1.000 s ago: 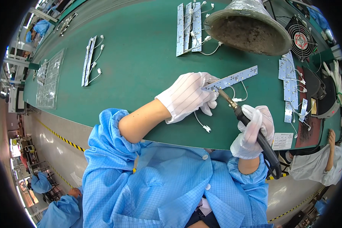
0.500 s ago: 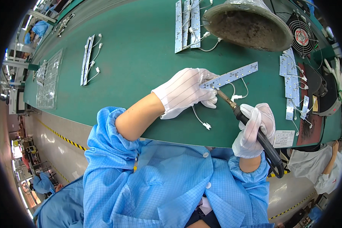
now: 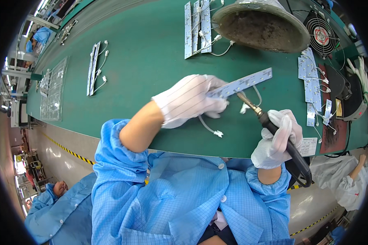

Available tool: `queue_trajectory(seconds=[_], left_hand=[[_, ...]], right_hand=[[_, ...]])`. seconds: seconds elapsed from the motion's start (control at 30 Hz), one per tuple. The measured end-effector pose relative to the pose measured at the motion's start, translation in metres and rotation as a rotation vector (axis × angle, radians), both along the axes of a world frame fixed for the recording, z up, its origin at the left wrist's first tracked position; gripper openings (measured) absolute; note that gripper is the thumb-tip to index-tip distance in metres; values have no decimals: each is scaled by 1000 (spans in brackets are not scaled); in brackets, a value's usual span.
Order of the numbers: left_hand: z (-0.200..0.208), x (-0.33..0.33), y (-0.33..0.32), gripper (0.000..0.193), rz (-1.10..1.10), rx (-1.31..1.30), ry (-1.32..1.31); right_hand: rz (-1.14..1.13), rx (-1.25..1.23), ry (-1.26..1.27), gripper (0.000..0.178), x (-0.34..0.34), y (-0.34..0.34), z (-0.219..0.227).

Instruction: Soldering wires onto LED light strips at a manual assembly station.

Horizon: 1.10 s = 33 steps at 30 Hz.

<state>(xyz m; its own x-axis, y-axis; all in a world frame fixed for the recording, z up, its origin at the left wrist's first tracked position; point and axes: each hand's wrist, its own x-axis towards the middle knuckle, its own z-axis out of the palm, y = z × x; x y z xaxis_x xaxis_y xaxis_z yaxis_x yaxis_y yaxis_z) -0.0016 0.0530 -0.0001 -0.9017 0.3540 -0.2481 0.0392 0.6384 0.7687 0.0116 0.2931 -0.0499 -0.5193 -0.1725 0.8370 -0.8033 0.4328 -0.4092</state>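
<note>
My left hand, in a white striped glove, grips the left end of an LED strip board. The board slants up to the right above the green bench, with white wires and connector plugs hanging below it. My right hand, gloved too, is closed round the black handle of a soldering iron. The iron's tip points up and left, close to the board's lower edge; whether it touches cannot be made out. My left fingertips are partly hidden by the board.
A metal fume hood hangs at the back right beside a round fan. Wired LED boards lie at the back, left and right. A clear plastic tray is far left. A paper label sits at the front edge.
My left hand has shifted a little left with the board. The soldering iron has moved slightly right in my right hand, and its tip sits farther from my left fingers.
</note>
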Motion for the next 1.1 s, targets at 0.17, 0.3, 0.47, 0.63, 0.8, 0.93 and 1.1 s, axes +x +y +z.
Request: queue_trajectory(seconds=[0.17,0.3,0.47,0.63,0.8,0.93,1.1], left_hand=[[25,13,-1,72,-107,-718,335],[7,7,31,64,-72,-547,273],[-5,1,30,41,141,-156,-12],[-10,-1,20,33,188,51,-28],[-18,0,22,37,198,121,28],[-18,1,21,30,187,58,-20],[-21,1,22,28,172,19,55]], right_hand=[[-145,-68,-65,20,0,4,-8],[-118,-53,-107,21,3,5,-9],[-70,97,-3,36,1,7,-6],[5,269,201,45,-4,9,0],[109,-3,35,13,-5,0,3],[110,39,13,12,-3,0,8],[136,-25,-43,11,-3,-1,6]])
